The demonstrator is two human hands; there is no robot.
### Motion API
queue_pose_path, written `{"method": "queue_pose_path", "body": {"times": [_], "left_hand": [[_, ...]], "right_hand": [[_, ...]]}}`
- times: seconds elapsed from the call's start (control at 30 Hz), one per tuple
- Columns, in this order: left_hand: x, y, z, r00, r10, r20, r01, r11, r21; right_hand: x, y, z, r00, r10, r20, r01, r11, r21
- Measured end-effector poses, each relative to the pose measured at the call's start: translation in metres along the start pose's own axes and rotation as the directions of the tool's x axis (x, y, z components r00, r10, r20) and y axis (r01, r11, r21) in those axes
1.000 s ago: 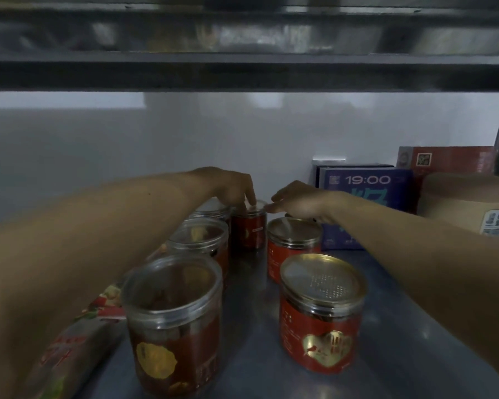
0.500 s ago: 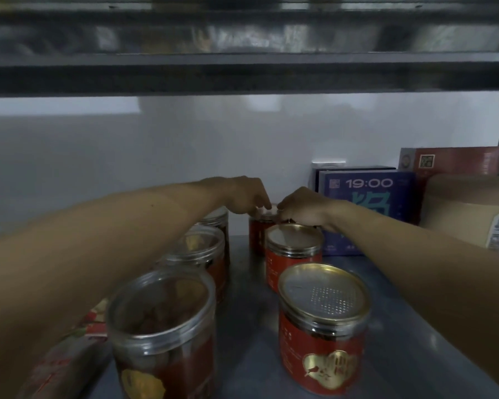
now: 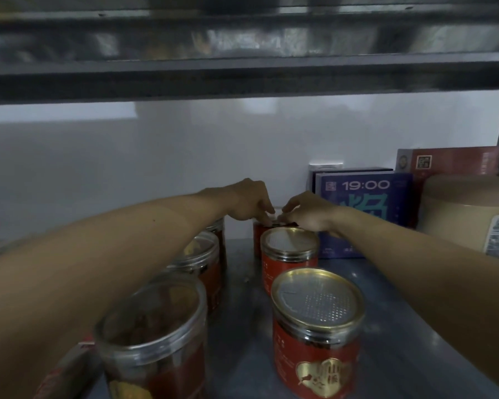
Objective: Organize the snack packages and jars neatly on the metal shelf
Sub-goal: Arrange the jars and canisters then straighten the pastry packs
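Both arms reach to the back of the shelf (image 3: 242,326). The left hand (image 3: 249,201) and right hand (image 3: 307,213) meet over the rear jar (image 3: 258,234), fingertips pinching its lid from either side; the jar stands near the back edge, mostly hidden. In front of it two gold-lidded jars (image 3: 317,335) stand in a row toward the front edge. Clear-lidded jars (image 3: 153,335) line up to the left. A blue box (image 3: 363,214) and a tan tub (image 3: 467,211) sit at the right rear corner.
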State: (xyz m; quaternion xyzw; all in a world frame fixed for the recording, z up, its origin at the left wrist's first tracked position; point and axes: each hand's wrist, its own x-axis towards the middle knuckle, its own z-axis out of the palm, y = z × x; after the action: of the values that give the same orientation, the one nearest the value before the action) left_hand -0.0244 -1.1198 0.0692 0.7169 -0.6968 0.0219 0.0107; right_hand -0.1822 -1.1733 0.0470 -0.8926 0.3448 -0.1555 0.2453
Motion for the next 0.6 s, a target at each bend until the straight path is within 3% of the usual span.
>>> {"method": "queue_pose_path", "body": {"times": [0.6], "left_hand": [[0.006, 0.008, 0.001, 1.0, -0.001, -0.024, 0.0, 1.0, -0.027]], "right_hand": [[0.005, 0.012, 0.001, 0.998, 0.039, -0.047, -0.037, 0.998, 0.044]]}}
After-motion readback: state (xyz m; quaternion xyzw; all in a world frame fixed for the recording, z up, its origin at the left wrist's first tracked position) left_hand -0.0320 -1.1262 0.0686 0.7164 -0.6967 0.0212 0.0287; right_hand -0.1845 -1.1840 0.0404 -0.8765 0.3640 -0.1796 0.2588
